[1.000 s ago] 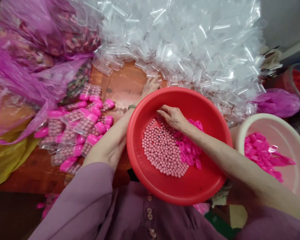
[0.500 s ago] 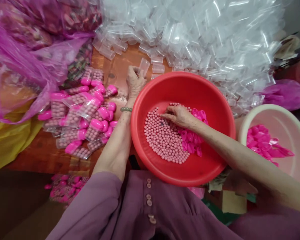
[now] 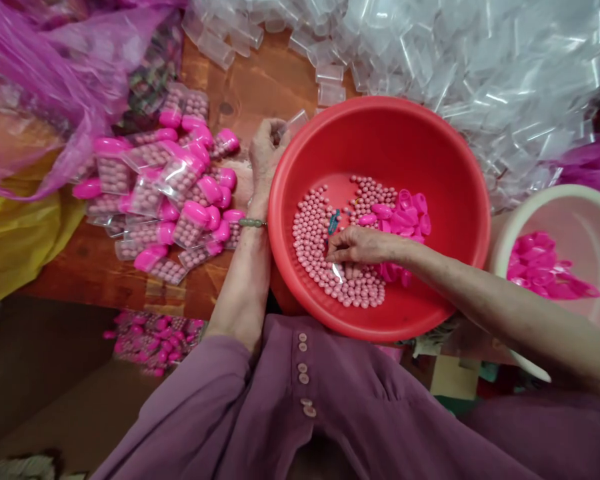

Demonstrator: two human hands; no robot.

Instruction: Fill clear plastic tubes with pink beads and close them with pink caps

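Decent pile of capped bottles (image 3: 187,230) full of pink beads on the table (image 3: 250,87), left of the red bowl (image 3: 440,147), plus a similar heap (image 3: 155,340) lower down. Loads left though: mountain of empties (image 3: 430,60) up top, beads (image 3: 310,233) and caps (image 3: 405,213) in the bowl. Left hand (image 3: 264,157) is curled round a clear bottle (image 3: 299,121) by the rim. Right hand (image 3: 357,245) is bunched over the beads, gripping what looks like another clear one, hard to be sure.
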